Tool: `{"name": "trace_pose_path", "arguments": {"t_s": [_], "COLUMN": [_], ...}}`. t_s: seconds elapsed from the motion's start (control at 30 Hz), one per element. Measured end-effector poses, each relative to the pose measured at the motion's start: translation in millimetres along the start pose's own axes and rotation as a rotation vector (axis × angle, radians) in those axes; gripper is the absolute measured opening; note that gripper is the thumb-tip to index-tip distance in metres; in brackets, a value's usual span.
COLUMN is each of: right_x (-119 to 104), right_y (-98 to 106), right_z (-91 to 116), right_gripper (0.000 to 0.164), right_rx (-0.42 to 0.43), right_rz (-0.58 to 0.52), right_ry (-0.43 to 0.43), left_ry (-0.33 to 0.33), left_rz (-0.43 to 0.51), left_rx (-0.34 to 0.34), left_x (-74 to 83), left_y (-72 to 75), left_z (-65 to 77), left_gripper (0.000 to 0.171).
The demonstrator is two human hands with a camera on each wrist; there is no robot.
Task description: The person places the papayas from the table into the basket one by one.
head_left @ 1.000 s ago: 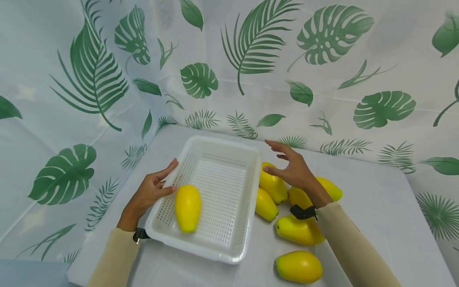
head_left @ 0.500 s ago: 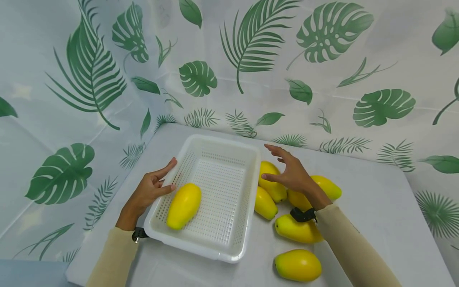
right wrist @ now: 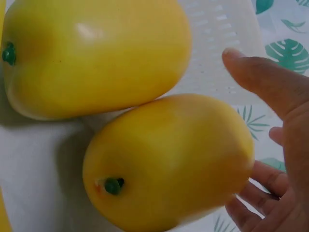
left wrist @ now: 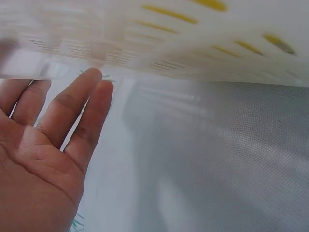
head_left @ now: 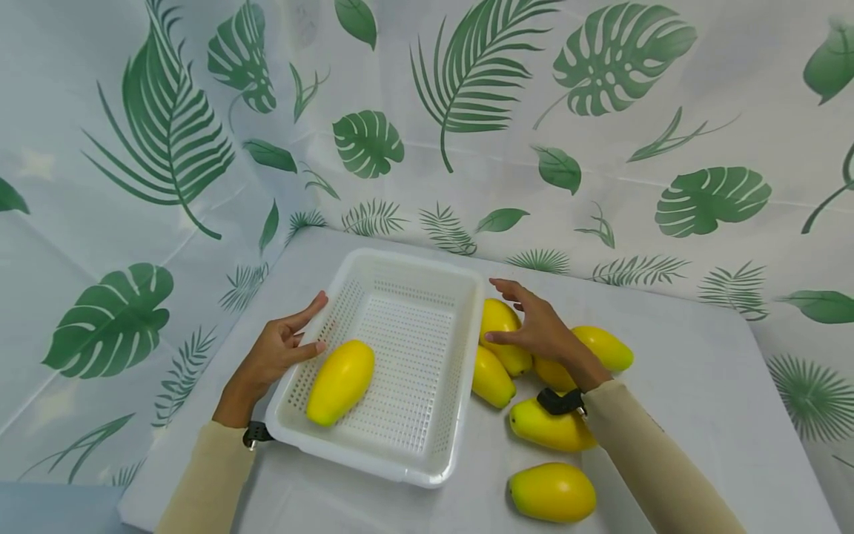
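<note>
A white perforated plastic basket (head_left: 410,371) stands on the table, and one yellow papaya (head_left: 340,382) lies in its left part. At the basket's left rim is my left hand (head_left: 276,352), thumb over the rim. Its fingers reach up nearly straight to the basket's side in the left wrist view. My right hand (head_left: 543,334) is spread over a papaya (head_left: 499,319) just right of the basket. In the right wrist view its fingers lie at the far end of that green-stemmed papaya (right wrist: 169,159), while the thumb (right wrist: 260,77) stands apart from it.
Several other papayas lie right of the basket, including one beside its wall (head_left: 492,378), one under my right wrist (head_left: 550,426) and one nearest me (head_left: 552,492). A white cloth covers the table (head_left: 694,415). Leaf-printed curtain (head_left: 494,185) hangs behind.
Inside the basket the papaya has turned and rolled slightly left. My right hand has lowered a little toward the papaya beside the basket. The left hand stays at the rim.
</note>
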State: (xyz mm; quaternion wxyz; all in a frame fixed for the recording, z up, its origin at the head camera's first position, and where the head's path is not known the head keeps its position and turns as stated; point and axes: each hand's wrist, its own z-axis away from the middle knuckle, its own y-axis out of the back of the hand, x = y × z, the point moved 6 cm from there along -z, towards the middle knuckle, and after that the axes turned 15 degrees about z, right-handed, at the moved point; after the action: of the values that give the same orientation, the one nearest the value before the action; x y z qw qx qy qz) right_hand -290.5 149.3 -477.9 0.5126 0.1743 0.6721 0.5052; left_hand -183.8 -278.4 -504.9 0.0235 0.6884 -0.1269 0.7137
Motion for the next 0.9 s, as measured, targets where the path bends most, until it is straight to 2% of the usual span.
{"name": "trace_pose_path", "arguments": {"t_s": [0.5, 0.9], "right_x": [6, 10], "right_y": [-13, -12], "right_z": [-3, -1], "right_gripper": [0.106, 0.097], "right_rx": [-0.099, -0.086], "right_rz": [0.055, 0.044], "right_ry": [-0.123, -0.180], "left_ry": [0.024, 0.018], "left_rz": [0.044, 0.004], "left_rx": [0.005, 0.019], "left_x": [0.9, 0.5], "left_y": [1.4, 1.3], "left_z": [0.8, -0.8], "left_gripper": [0.082, 0.082]}}
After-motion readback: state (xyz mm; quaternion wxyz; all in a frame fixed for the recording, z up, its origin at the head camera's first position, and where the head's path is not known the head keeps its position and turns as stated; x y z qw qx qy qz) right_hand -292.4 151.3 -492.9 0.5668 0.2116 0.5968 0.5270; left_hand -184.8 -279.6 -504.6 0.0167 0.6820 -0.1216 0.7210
